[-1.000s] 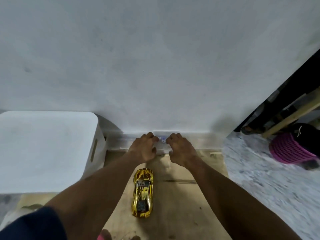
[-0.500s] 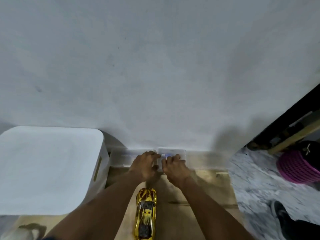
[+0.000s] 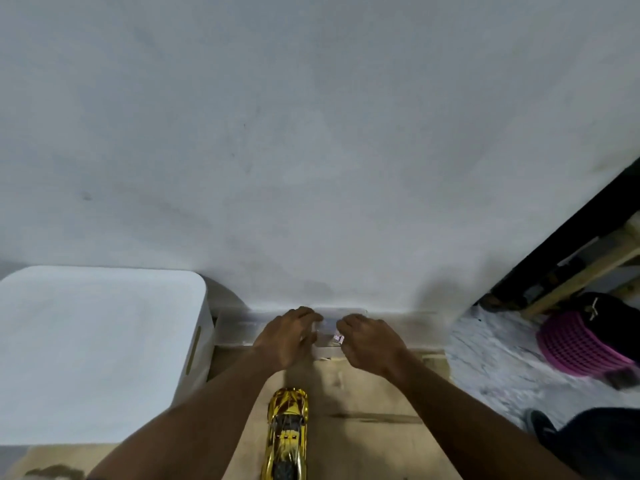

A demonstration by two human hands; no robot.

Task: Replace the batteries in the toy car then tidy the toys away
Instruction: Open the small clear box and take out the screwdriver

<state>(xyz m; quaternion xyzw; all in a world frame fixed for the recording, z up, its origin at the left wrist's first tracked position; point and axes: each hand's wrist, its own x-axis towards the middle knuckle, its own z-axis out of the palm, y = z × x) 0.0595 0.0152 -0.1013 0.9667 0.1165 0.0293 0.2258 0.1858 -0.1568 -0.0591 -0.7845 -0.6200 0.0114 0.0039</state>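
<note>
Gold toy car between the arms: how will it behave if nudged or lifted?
The gold toy car sits on the flat wooden board, so a nudge would probably roll it. Its mirror-shiny shell looks slippery; grip the sides. Probably light plastic. Left hand and right hand hold the clear box.

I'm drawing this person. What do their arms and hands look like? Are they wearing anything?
Nothing is worn on them. The left hand and right hand are bare, with no gloves, rings or watch showing. Both forearms are uncovered, no sleeve in view.
</note>
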